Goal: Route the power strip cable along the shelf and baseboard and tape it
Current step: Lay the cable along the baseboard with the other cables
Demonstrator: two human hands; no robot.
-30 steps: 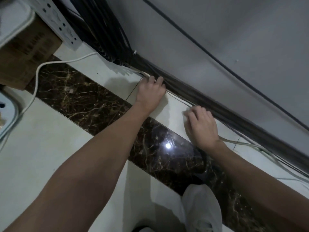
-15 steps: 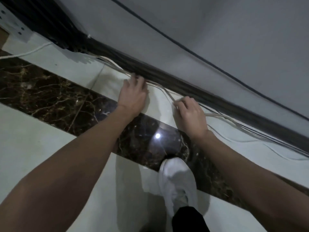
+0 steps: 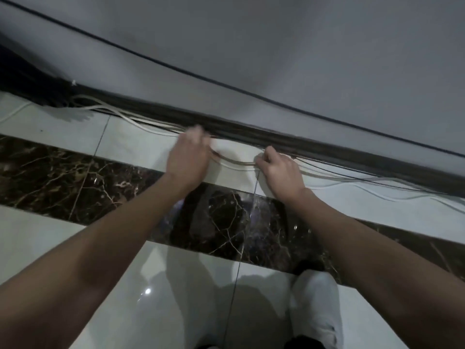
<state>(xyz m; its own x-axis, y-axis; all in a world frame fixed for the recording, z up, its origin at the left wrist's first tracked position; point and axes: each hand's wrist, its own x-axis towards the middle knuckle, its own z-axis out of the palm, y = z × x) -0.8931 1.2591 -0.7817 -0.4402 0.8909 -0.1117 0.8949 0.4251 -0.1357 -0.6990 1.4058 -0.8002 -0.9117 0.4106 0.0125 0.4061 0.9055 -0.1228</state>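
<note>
The white power strip cable point(image 3: 235, 162) lies on the pale floor tile beside the dark baseboard point(image 3: 251, 136), sagging in a shallow loop between my hands. My left hand point(image 3: 190, 157) is blurred, palm down, with its fingers over the cable close to the baseboard; its grip is hidden. To the right, my right hand point(image 3: 279, 167) pinches the cable with curled fingers. More of the cable runs left toward the dark shelf corner point(image 3: 30, 86) and right along the baseboard. No tape is in view.
Thin black wires point(image 3: 377, 176) and another white cord run along the baseboard on the right. A black cable point(image 3: 176, 70) crosses the grey wall. A dark marble strip point(image 3: 75, 177) runs across the floor. A white shoe point(image 3: 317, 311) stands at the lower right.
The view has shifted right along the baseboard; the power strip and box are out of frame. Both hands have moved along the cable, and the slack now loops between them.
</note>
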